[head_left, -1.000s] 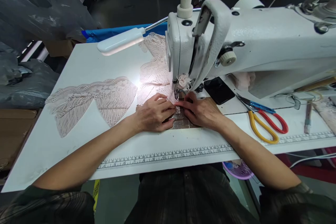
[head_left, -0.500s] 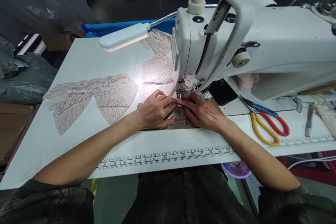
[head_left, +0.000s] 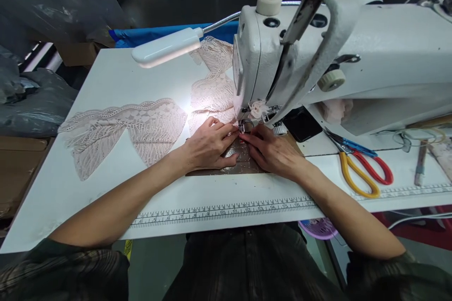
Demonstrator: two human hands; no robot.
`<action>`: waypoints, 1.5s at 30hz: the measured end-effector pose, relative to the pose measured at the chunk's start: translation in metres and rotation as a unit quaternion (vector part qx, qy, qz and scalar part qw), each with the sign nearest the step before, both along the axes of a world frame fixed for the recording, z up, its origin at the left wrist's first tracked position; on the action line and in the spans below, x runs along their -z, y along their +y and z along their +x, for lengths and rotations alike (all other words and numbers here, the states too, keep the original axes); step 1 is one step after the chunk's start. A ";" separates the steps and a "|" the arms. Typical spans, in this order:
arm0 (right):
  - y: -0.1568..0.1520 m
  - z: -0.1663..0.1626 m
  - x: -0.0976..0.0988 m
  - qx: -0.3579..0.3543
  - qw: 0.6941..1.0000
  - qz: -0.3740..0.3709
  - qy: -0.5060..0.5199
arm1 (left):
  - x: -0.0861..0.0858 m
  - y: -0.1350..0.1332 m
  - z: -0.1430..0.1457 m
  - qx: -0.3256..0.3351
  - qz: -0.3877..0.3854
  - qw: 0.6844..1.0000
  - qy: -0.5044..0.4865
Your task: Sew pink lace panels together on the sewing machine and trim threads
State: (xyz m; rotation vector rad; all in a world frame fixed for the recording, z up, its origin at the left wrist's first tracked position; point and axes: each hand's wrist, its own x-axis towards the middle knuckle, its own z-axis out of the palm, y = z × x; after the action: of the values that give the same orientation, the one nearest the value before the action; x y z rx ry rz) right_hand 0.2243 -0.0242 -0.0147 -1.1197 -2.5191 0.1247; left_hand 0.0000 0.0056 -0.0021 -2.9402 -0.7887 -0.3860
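My left hand [head_left: 209,145] and my right hand [head_left: 272,151] meet fingertip to fingertip just in front of the presser foot [head_left: 244,125] of a white sewing machine [head_left: 353,56]. Both hands pinch the edge of a pale pink lace piece [head_left: 212,96] that runs away behind the needle. The fingers are pressed together on the lace, over a dark patch of the machine bed [head_left: 243,162]. The needle itself is hidden by the machine head.
A second lace piece [head_left: 123,127] lies spread on the white table [head_left: 106,80] to the left. A gooseneck lamp [head_left: 165,47] shines on the work. Scissors with red and yellow handles [head_left: 363,171] lie at the right. A printed ruler [head_left: 226,209] runs along the front edge.
Both hands have crept a little forward toward the presser foot with the lace. My head has moved closer, so the machine head looks larger.
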 end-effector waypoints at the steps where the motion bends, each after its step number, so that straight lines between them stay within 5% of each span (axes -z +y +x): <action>1: 0.000 -0.001 0.000 0.002 1.000 -0.002 0.000 | 0.000 0.000 0.000 -0.004 -0.001 1.000 0.002; 22: 0.018 0.025 -0.013 0.091 0.960 -0.195 0.179 | -0.001 0.007 -0.002 -0.011 0.007 1.000 0.007; 31: 0.010 0.017 -0.006 0.078 0.968 -0.175 0.161 | 0.000 0.004 -0.001 -0.042 0.010 0.999 0.012; 36: 0.007 0.012 0.000 0.136 0.973 -0.140 0.126 | -0.002 0.003 -0.001 -0.056 -0.001 0.998 0.040; 45: 0.009 0.013 0.010 0.126 0.982 -0.092 0.111 | 0.001 0.006 -0.002 -0.061 -0.040 0.997 -0.022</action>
State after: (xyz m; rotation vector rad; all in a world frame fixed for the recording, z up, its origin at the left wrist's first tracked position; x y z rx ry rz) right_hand 0.2372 -0.0152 -0.0244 -1.4035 -2.1852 0.3971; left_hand -0.0021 0.0112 -0.0033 -2.9466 -1.0070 -0.4212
